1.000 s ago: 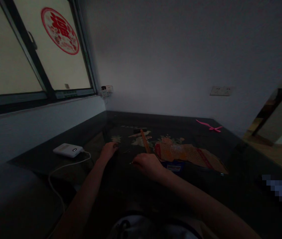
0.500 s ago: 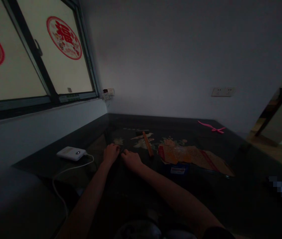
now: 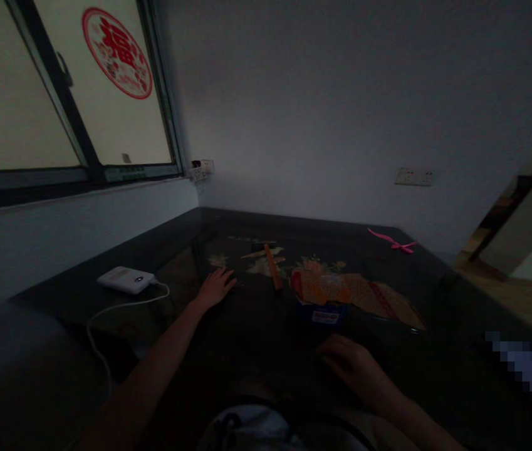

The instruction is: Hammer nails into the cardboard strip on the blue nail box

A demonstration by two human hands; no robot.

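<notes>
My left hand [image 3: 217,287] lies on the dark glossy table [image 3: 256,344] with its fingers stretched out and spread. By its fingertips is a faint thin mark or object, too dark to make out. Low and to the right, my right hand [image 3: 348,358] is just in front of a small blue box [image 3: 326,315] with a pale label, apart from it. Its fingers are loosely bent, the thumb stands off, and nothing shows in them. Between the hands, farther back, lies an orange-brown stick [image 3: 273,269].
Behind the blue box lies a torn brown cardboard piece [image 3: 364,291] with red bands. A white power bank [image 3: 126,280] with a white cable [image 3: 129,306] is at left. A pink ribbon-like thing [image 3: 401,247] lies at the far right, and a blurred-out object [image 3: 524,369] at the right edge.
My right hand has left the left hand's side and moved right and toward me, near the blue box. My left hand's fingers have spread out. The view has shifted slightly.
</notes>
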